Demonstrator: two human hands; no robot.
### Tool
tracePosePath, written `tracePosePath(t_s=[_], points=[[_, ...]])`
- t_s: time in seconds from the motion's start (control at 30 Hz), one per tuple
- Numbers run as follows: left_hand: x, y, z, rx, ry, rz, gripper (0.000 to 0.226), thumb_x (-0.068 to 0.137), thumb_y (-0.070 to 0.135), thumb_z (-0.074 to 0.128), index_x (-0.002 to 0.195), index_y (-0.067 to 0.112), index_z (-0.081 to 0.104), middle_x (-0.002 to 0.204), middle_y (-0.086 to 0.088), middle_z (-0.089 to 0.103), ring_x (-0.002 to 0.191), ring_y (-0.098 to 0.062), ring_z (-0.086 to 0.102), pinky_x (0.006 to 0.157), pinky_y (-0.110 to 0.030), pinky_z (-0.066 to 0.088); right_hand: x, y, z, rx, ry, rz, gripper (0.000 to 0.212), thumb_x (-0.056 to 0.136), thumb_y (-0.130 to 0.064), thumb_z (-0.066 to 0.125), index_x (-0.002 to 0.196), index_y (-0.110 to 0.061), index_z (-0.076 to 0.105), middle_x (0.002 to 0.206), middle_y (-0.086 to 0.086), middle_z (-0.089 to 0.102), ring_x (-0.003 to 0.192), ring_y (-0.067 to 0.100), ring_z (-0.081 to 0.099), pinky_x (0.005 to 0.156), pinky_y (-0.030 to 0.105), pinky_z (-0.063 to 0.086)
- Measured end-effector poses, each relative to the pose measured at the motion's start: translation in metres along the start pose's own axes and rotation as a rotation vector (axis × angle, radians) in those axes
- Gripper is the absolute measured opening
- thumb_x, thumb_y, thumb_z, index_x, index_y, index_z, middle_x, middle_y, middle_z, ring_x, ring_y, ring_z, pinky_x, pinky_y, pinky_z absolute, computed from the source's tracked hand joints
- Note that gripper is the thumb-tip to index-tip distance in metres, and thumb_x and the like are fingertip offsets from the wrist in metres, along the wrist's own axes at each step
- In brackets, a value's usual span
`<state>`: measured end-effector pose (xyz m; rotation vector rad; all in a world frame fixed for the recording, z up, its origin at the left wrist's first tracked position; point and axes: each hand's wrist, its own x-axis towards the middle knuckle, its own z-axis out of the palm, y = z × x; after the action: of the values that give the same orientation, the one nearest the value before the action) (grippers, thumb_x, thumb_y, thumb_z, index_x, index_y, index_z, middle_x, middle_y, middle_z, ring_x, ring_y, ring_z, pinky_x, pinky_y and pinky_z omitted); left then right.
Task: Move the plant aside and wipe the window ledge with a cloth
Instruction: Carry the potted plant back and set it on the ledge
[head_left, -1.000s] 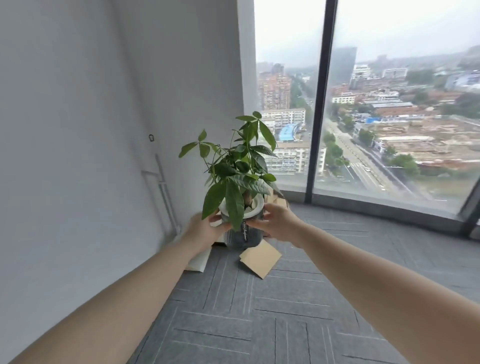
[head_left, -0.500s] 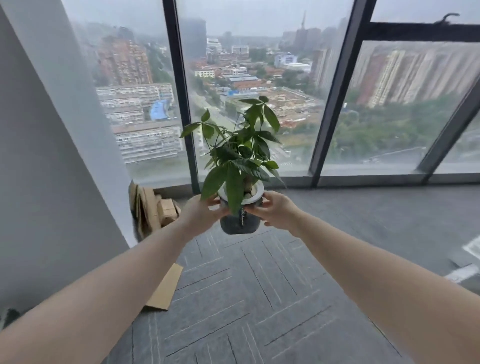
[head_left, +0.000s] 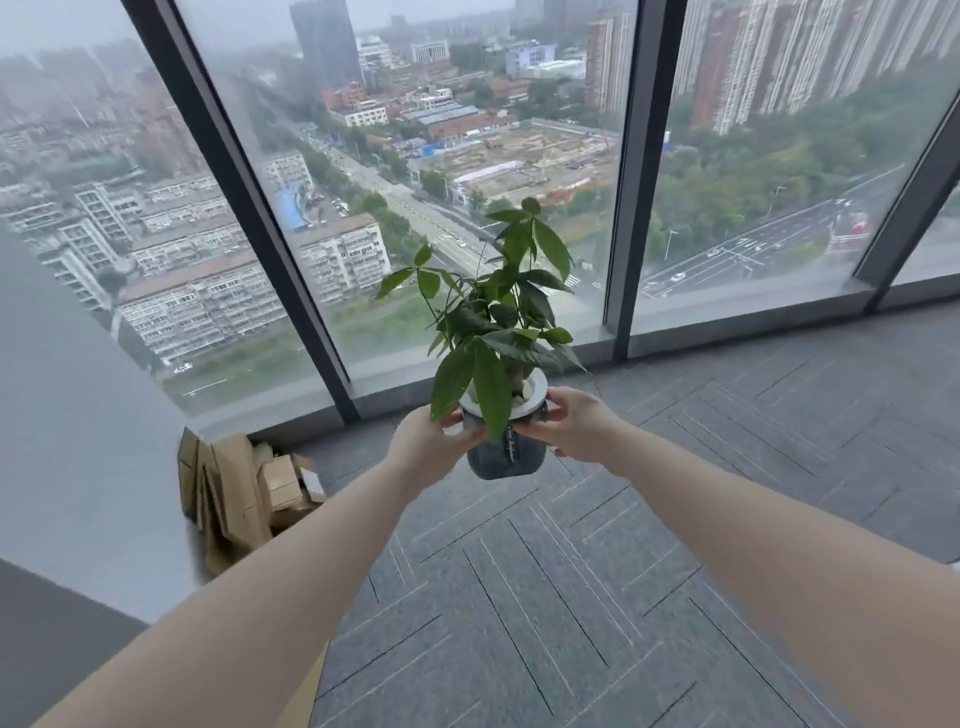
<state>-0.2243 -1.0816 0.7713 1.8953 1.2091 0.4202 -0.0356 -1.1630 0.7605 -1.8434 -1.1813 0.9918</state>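
One plant (head_left: 498, 317) stands in one dark ribbed pot (head_left: 503, 453) with a pale rim, carried in the air above the grey carpet floor (head_left: 597, 571), in the middle of the scene and near the window ledge (head_left: 737, 317) that runs along the foot of the glass at the far side. A narrow dark tag (head_left: 511, 440) hangs down the near face of the pot; it bears white writing too small to read. Two bare arms reach forward, both nearly straight. The left hand (head_left: 428, 447) grips the pot's left side, its fingers curled round the rim under a hanging leaf. The right hand (head_left: 574, 426) grips the right side, thumb along the rim. To the left, against the grey wall (head_left: 67, 415), leans one stack of flattened cardboard boxes (head_left: 244, 493). Three dark window mullions stand between the panes, with city blocks and roads beyond.
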Motion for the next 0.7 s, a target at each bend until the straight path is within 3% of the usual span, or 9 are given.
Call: tracePosePath(t_s=[0.13,0.3,0.4,0.47,0.6,0.7], points=[[0.084,0.029,0.01,0.028,0.004,0.003,0.049,0.075,0.052,0.071,0.119,0.031,0.065,0.117,0.011,0.067,0.107,-0.018,0.063,0.088,-0.036,0.052,0.079,0.001,-0.045,-0.021,-0.015,0.02,0.045,0.076,-0.046,0.075,0.113,-0.023,0.064,0.106,0.0,0.07,0.069,0.012,0.054,0.056,0.024,0.045],[0.192,0.052,0.021,0.055,-0.03,0.009,0.043,0.077,0.047,0.071,0.114,0.027,0.067,0.114,0.009,0.069,0.104,-0.015,0.064,0.087,-0.036,0.054,0.173,0.006,-0.095,-0.006,-0.002,0.038,0.042,0.073,-0.047,0.076,0.109,-0.027,0.065,0.104,-0.003,0.07,0.06,0.007,0.051,0.047,0.018,0.039],[0.267,0.06,0.033,0.079,-0.059,0.04,0.038,0.081,0.044,0.069,0.114,0.026,0.066,0.114,0.009,0.068,0.1,-0.019,0.066,0.079,-0.031,0.052,0.24,0.017,-0.116,-0.006,0.033,0.059,0.051,0.062,-0.056,0.078,0.104,-0.028,0.067,0.1,-0.003,0.072,0.071,0.014,0.062,0.053,0.024,0.045],[0.322,0.059,0.043,0.07,-0.079,0.054,0.035,0.082,0.041,0.07,0.111,0.023,0.067,0.111,0.007,0.069,0.097,-0.019,0.065,0.085,-0.034,0.054,0.285,0.024,-0.13,-0.015,0.062,0.077,0.057,0.056,-0.06,0.075,0.103,-0.029,0.067,0.098,-0.003,0.072,0.076,0.016,0.063,0.056,0.026,0.046],[0.439,0.059,0.06,0.019,-0.139,0.087,0.031,0.077,0.043,0.073,0.104,0.029,0.068,0.11,0.008,0.069,0.105,-0.016,0.063,0.093,-0.039,0.052,0.368,0.03,-0.166,-0.041,0.154,0.117,0.044,0.069,-0.051,0.074,0.106,-0.029,0.066,0.099,-0.003,0.072,0.075,0.013,0.058,0.059,0.024,0.045],[0.51,0.064,0.072,0.011,-0.157,0.069,0.044,0.078,0.042,0.073,0.117,0.024,0.065,0.117,0.007,0.067,0.109,-0.016,0.061,0.091,-0.031,0.048,0.426,0.031,-0.192,-0.069,0.133,0.102,0.034,0.081,-0.037,0.072,0.113,-0.025,0.065,0.104,-0.004,0.07,0.081,0.011,0.057,0.065,0.02,0.043]])
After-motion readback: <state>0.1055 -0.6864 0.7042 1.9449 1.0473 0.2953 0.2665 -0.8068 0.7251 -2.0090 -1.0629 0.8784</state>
